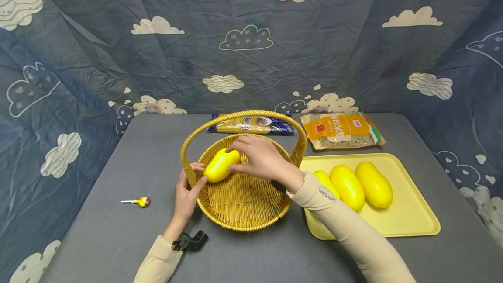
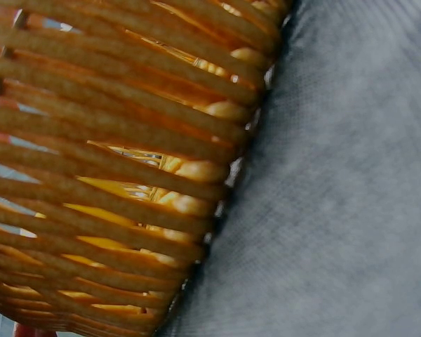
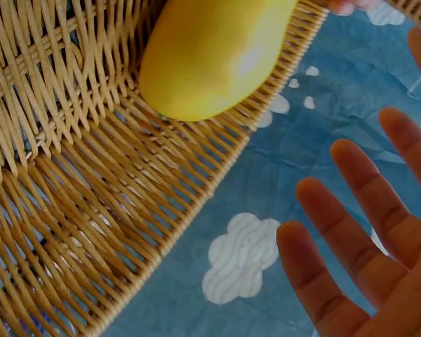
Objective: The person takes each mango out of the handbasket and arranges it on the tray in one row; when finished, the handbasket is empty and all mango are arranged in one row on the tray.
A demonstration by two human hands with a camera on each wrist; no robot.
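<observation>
A yellow mango (image 1: 221, 166) lies inside the wicker basket (image 1: 243, 226), against its left side. Over the basket, my right hand (image 1: 257, 156) reaches to the mango's upper right end. In the right wrist view the fingers of that right hand (image 3: 358, 246) are spread and fairly straight, apart from the mango (image 3: 210, 63). My left hand (image 1: 187, 193) grips the basket's left rim by the foot of the handle, thumb on the near side. The left wrist view is mostly filled by the basket's woven wall (image 2: 112, 140).
To the right, a yellow tray (image 1: 412, 222) bears three more mangoes (image 1: 373, 184), one partly behind my right sleeve. An orange food packet (image 1: 339, 131) and a blue-and-yellow packet (image 1: 275, 125) lie at the back. A lollipop (image 1: 144, 201) lies on the left.
</observation>
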